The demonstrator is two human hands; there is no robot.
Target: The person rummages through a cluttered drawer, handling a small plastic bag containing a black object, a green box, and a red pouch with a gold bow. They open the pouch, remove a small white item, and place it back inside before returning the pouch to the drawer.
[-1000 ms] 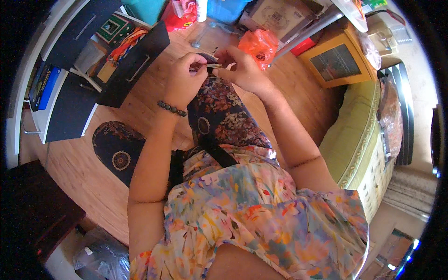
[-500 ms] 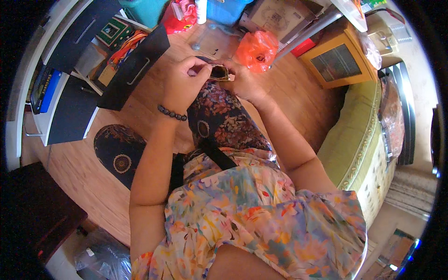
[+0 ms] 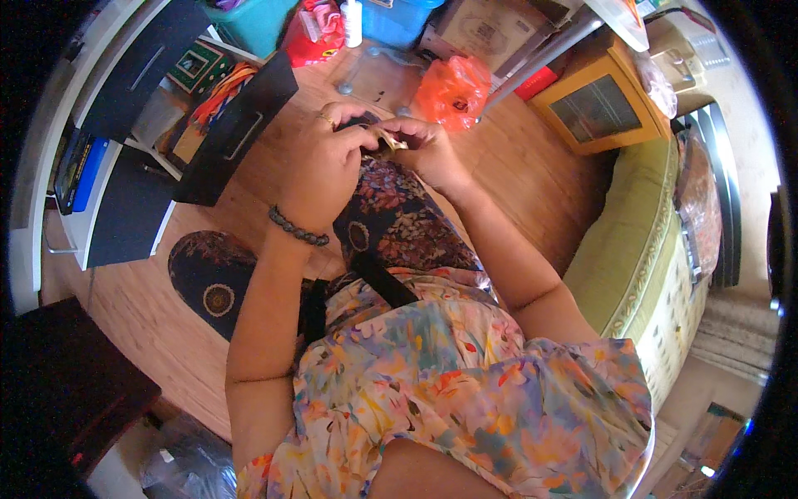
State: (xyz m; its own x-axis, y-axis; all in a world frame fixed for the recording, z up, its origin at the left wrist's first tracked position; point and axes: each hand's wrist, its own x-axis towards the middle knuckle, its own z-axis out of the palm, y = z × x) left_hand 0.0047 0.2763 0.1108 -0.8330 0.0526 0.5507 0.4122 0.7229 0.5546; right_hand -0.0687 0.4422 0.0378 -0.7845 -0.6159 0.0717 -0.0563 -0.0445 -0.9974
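Above my knee, both hands hold a small gold-and-dark pouch [image 3: 387,146], mostly covered by my fingers. My left hand [image 3: 326,166], with a ring and a dark beaded bracelet on its wrist, pinches the left side of the pouch's mouth. From the other side, the thumb and fingers of my right hand [image 3: 431,156] grip its right edge. The mouth looks narrow and crumpled, and what is inside cannot be seen. Under the hands lies my dark flower-patterned trouser leg [image 3: 391,204].
On the left a black-fronted drawer [image 3: 241,129] stands pulled out, holding orange ribbons [image 3: 224,93] and other items. An orange plastic bag [image 3: 453,91] sits on the floor ahead. To the right are a wooden cabinet [image 3: 603,100] and a green-covered sofa [image 3: 611,241].
The pouch's mouth, wide and showing its dark inside before, is now squeezed narrower. My left hand has turned and its fingers curl over more. My right hand's fingers have shifted along the edge.
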